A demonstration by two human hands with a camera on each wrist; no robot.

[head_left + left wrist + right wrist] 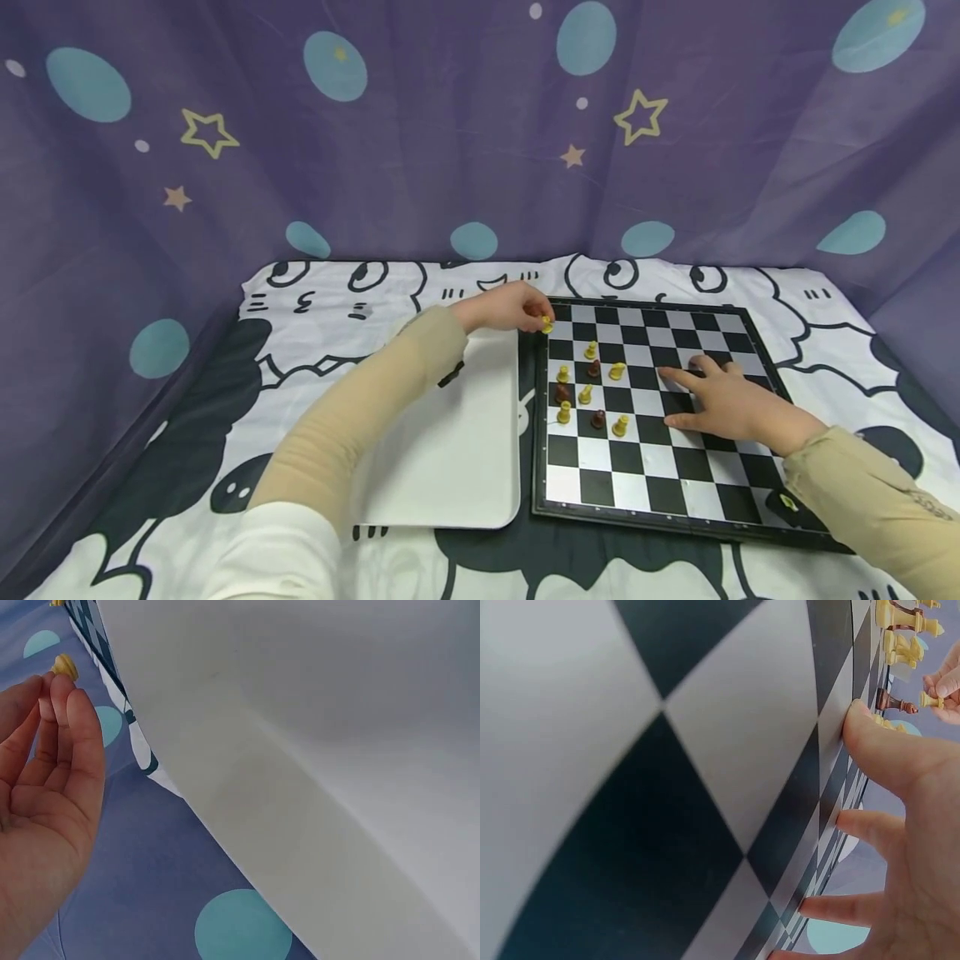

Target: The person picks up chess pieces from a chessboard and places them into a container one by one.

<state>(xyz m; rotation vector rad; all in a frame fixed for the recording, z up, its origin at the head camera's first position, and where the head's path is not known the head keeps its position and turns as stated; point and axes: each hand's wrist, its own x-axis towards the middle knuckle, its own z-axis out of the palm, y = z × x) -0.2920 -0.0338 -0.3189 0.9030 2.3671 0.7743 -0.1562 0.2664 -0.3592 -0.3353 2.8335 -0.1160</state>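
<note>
My left hand (516,307) pinches a small yellow chess piece (547,325) at the far left corner of the chessboard (657,460). In the left wrist view the same yellow piece (64,667) pokes out past the fingertips. My right hand (720,402) rests on the right half of the board, fingers spread, with nothing in its grasp. Several yellow pieces, among them a yellow rook (564,412) and a yellow knight (617,371), stand on the board's left side. Among them are dark brown pieces, one a brown pawn (597,419).
A white tray (450,467) lies left of the board, partly under my left forearm. The cloth (322,325) beneath is white with black cartoon drawings. A purple curtain (450,150) hangs behind. Near the board's front right corner, a dark object (791,507) sits beneath my right sleeve.
</note>
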